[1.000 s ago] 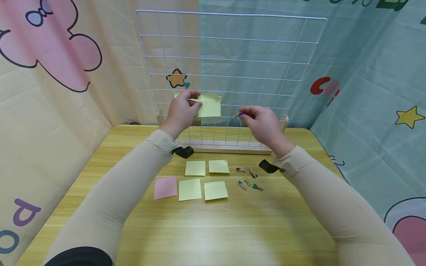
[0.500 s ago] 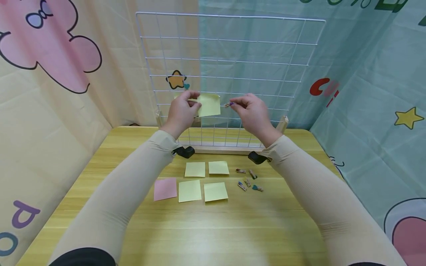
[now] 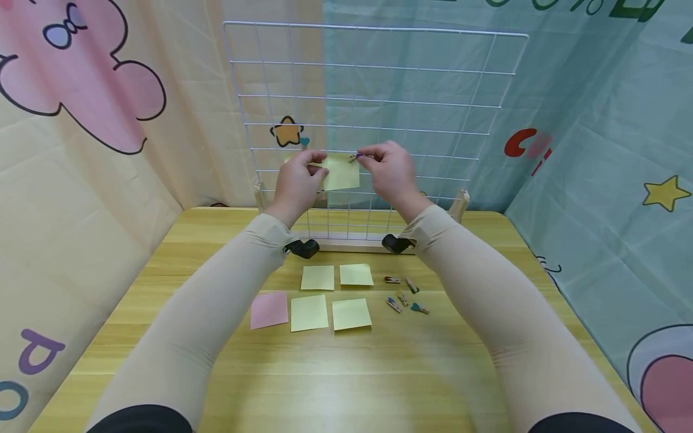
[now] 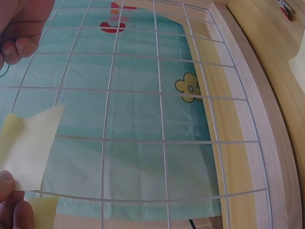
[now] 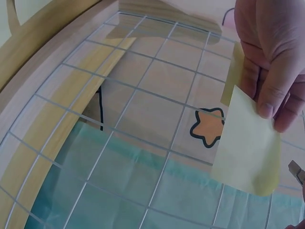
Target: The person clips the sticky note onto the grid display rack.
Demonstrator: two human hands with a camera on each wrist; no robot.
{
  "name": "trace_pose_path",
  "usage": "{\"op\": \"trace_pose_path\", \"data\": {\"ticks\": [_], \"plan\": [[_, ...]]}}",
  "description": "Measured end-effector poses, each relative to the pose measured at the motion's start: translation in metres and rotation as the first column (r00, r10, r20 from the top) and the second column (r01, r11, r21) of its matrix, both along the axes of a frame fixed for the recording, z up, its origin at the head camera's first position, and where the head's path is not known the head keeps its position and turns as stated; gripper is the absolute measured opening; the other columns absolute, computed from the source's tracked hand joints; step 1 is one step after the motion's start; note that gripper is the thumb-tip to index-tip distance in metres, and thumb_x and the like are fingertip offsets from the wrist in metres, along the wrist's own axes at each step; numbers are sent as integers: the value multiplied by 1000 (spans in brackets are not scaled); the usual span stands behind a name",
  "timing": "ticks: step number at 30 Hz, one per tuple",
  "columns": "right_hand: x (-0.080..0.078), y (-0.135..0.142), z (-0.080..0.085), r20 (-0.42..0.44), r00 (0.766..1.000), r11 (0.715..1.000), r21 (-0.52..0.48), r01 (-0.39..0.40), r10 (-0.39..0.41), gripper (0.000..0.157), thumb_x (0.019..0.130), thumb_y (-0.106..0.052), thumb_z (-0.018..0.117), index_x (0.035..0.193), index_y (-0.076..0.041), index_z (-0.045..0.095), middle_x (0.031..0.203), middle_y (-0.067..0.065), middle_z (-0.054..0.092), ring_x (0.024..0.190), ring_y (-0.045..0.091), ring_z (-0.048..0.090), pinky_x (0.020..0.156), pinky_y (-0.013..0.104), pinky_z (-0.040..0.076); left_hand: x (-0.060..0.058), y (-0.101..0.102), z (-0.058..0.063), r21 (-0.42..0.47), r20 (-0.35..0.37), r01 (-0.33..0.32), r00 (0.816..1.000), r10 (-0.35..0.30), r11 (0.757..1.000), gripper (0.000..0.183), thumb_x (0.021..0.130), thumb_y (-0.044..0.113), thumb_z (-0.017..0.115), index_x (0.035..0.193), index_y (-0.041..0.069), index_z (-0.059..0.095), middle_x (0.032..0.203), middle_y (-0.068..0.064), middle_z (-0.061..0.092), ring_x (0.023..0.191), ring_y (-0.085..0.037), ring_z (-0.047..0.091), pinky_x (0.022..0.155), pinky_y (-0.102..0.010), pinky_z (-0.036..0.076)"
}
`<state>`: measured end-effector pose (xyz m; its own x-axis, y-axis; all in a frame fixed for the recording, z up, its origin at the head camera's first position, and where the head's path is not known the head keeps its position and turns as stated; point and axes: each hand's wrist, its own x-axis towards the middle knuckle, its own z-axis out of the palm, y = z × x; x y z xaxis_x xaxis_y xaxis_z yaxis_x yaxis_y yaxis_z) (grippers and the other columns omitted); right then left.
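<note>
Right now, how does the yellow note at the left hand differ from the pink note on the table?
The yellow note is pale yellow; the pink note is pink. The yellow note is held upright before the wire grid by the left hand; the pink note lies flat on the table, unheld. Both look roughly square.

A wooden table (image 3: 325, 385) with a pale yellow grain carried everything. At its back stood a white wire rack (image 3: 373, 128) on a wooden base (image 3: 352, 245). In front of that lay two yellow notes (image 3: 317, 278) side by side. Nearer still, a pink note (image 3: 269, 310) lay to the left of two more yellow notes (image 3: 309, 313). Five small clothes pegs (image 3: 394, 305) were scattered to the right of the notes, near one another.
</note>
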<state>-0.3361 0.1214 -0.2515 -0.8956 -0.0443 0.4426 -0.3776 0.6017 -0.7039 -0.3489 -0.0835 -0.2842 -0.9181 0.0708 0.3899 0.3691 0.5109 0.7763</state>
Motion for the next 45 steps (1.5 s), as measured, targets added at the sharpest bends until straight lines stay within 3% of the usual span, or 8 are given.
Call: {"op": "trace_pose_path", "data": {"ticks": [3,6,9,12,19,25,35,45], "plan": [[-4,-6,2,26,1000,1000,-17,7,-7,23,104,-26,69,121,-15,81,108,4,69,89,17,52,65,26,39,0,0,0,-3,-4,3,1000,-3,1000,31,106,16,65,136,11,66,135,-7,69,117,-21,69,97,-34,61],[-8,-10,3,49,999,1000,-21,20,-19,24,105,-27,68,122,-17,81,117,2,75,77,16,52,58,25,37,1,-1,1,-13,-13,3,1000,-3,1000,32,106,16,65,137,12,66,135,-6,69,117,-20,70,97,-34,60],[-12,-12,4,71,997,999,-26,35,-34,24,105,-29,68,123,-18,80,119,1,77,64,16,47,52,25,34,1,-1,1,-19,-14,2,1000,-2,1000,32,106,16,65,138,12,66,136,-7,69,118,-20,70,97,-34,61],[-16,-14,4,90,995,998,-33,52,-49,25,105,-29,68,123,-19,80,120,1,77,61,15,45,51,25,33,1,-1,1,-22,-12,-1,1000,1,1000,32,106,16,64,138,12,66,137,-7,68,118,-20,70,97,-34,61],[-22,-19,7,73,995,997,5,72,-72,24,104,-29,69,122,-19,81,119,1,79,70,13,51,55,24,34,0,0,-1,-26,-32,-11,999,11,1000,33,106,15,65,138,13,67,138,-6,68,117,-21,71,97,-34,61],[-25,-22,7,77,994,997,27,76,-78,25,104,-31,68,121,-19,81,120,0,79,65,13,49,54,24,34,-1,2,-1,-13,-43,-13,999,12,1000,33,105,14,66,138,12,67,138,-7,68,116,-21,71,97,-36,61],[-27,-24,9,84,993,996,40,81,-84,25,105,-31,66,122,-19,81,122,0,79,90,15,66,59,23,41,-3,3,-3,-11,-37,-14,999,14,1000,34,105,13,66,139,13,67,138,-7,67,116,-21,71,97,-37,61],[-27,-28,11,97,992,994,76,77,-85,25,107,-30,63,122,-19,80,122,0,78,92,15,66,60,23,45,-4,4,-4,-7,-46,-9,999,9,1000,33,105,12,65,139,12,67,138,-7,67,116,-22,70,97,-37,61]]}}
